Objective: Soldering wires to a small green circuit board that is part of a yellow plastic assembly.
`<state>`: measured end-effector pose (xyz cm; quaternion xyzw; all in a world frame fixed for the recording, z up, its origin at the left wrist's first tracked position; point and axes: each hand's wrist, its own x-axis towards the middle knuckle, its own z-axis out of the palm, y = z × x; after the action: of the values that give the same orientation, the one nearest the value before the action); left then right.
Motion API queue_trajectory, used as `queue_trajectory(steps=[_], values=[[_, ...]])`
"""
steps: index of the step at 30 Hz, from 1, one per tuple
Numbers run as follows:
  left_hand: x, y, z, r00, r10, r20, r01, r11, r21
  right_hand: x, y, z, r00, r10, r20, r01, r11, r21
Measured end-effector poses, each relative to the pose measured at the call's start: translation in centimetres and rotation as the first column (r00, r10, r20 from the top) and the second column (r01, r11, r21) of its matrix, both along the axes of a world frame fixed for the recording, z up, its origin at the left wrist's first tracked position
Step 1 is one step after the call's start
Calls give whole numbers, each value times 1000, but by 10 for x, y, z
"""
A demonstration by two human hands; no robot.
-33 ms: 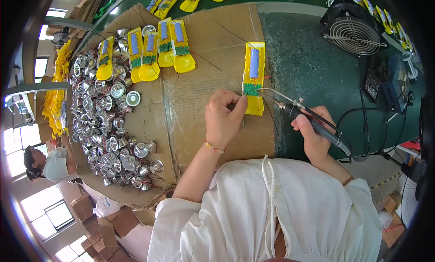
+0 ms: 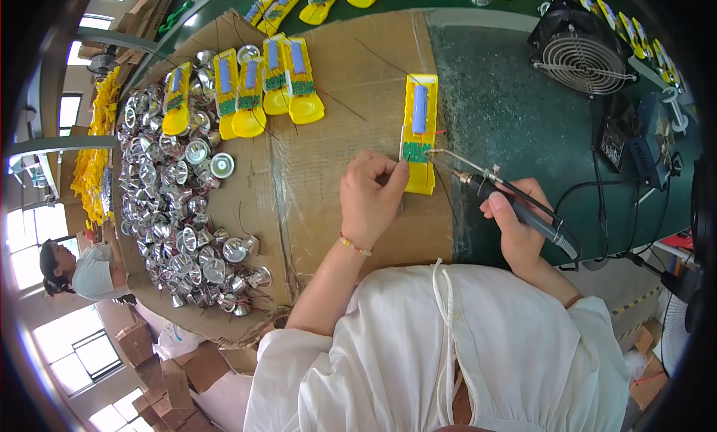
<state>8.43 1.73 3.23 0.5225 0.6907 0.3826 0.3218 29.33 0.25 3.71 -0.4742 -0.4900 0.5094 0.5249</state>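
A yellow plastic housing with a blue cylindrical battery and a green circuit board lies upright on the cardboard, in front of me. My left hand is at its left edge beside the board, thumb and fingertips pinched together; whatever lies between them is too small to make out. In my right hand is a black-handled soldering iron, held like a pen, with a thin curved tube alongside. Its tip and the tube's end point at the board's right side; contact cannot be told.
Silver reflector cups lie heaped at left, with several wired yellow housings by their upper end. A fan with a wire guard stands at upper right, near a blue box and black cables. Another person is at far left.
The whole view has shifted very slightly. Both hands, the soldering iron and the housing keep the same positions relative to one another.
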Motion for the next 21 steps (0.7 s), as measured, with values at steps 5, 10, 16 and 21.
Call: queue_trajectory(steps=[5, 10, 16, 21], values=[[4, -11, -1, 984, 114, 139, -135, 979, 154, 1, -3, 3, 1000, -10, -29, 9, 1000, -18], [2, -7, 8, 992, -124, 38, 121, 991, 62, 1, -3, 0, 991, 49, 126, -52, 998, 18], [1, -3, 0, 978, -157, -139, 169, 982, 80, -2, -1, -1, 990, 54, 134, -55, 998, 8], [3, -2, 3, 980, -169, -102, 175, 983, 58, 2, -2, -1, 971, 72, 229, -77, 997, 12]])
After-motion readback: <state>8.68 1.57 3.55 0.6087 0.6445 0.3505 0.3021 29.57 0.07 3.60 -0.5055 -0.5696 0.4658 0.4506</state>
